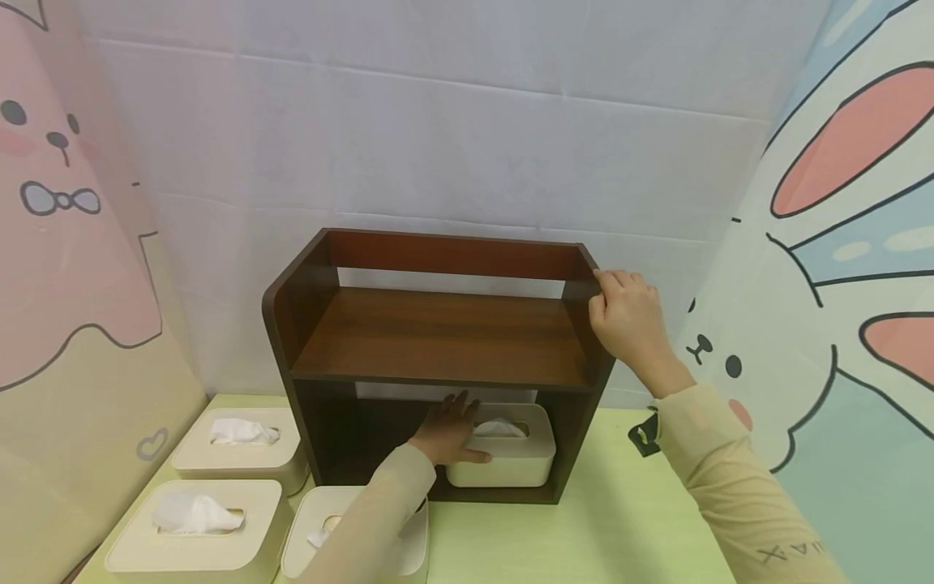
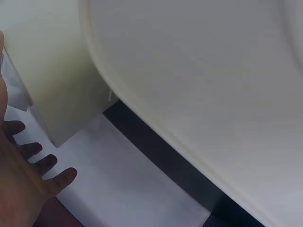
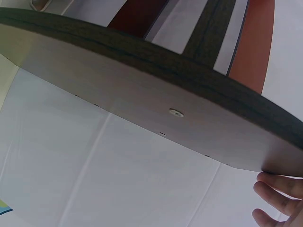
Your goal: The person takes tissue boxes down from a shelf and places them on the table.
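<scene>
A dark brown two-tier shelf (image 1: 430,337) stands on the table. In its lower right compartment sits a cream tissue box (image 1: 511,462) with a white tissue at its slot. My left hand (image 1: 448,434) reaches into that compartment at the box's left side, fingers spread and thumb by its front; the left wrist view shows these fingers (image 2: 61,181) extended. Higher up, my right hand (image 1: 627,316) grips the top of the shelf's right side panel. In the right wrist view, fingertips (image 3: 265,178) press against the outer face of that panel (image 3: 142,106).
More cream tissue boxes stand left of the shelf: one at the back (image 1: 193,450), one in front of it (image 1: 241,560), and one under my left forearm (image 1: 412,543). A small black object (image 1: 645,436) lies right of the shelf on the pale green table (image 1: 627,519). Cloth walls surround the table.
</scene>
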{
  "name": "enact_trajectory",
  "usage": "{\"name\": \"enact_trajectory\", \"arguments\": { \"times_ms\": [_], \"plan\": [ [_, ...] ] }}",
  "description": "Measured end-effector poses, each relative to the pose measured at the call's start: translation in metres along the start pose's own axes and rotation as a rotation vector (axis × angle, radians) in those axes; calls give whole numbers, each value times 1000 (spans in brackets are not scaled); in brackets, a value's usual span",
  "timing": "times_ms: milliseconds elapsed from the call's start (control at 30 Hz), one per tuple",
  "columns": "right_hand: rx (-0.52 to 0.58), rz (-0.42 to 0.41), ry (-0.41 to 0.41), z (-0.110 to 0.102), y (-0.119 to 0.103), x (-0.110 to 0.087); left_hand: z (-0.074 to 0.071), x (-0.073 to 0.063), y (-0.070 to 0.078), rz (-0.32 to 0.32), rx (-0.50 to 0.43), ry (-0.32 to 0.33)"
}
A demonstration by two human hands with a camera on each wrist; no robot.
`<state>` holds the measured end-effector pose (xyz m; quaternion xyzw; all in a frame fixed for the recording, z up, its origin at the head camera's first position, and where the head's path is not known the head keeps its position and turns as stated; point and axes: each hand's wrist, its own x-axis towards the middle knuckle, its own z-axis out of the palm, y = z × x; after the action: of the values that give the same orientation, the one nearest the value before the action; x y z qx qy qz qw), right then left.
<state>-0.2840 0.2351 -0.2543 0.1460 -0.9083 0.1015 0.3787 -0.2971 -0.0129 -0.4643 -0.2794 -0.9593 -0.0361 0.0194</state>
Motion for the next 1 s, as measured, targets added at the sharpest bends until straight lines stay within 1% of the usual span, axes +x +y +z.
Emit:
{"name": "enact_trajectory", "arguments": {
  "times_ms": [33, 233, 367, 433, 500, 567, 700, 800, 867, 1000],
  "plan": [
    [-1, -2, 1, 0, 0, 0, 0, 1, 0, 5, 9, -8],
    [-1, -16, 14, 2, -1, 1, 0, 0, 0, 47, -12, -29],
    [1, -16, 14, 3, -1, 1, -2, -2, 0, 33, -29, -43],
    [2, -15, 13, 3, 0, 2, -2, -2, 0, 23, -29, -61],
    [4, -14, 12, 3, 0, 2, -1, -1, 0, 12, -30, -77],
    [6, -13, 10, 3, 0, 2, 1, 0, 0, 5, -32, -80],
    [9, -7, 5, 3, 0, 1, 7, 4, 1, 15, -43, -56],
    [5, -7, 5, 2, 1, 1, 16, 8, 0, 39, -44, -25],
    [5, -11, 8, 3, 1, 1, 19, 11, 2, 41, -45, -17],
    [7, -19, 14, 3, 2, 1, 22, 14, 5, 51, -43, 3]
  ]
}}
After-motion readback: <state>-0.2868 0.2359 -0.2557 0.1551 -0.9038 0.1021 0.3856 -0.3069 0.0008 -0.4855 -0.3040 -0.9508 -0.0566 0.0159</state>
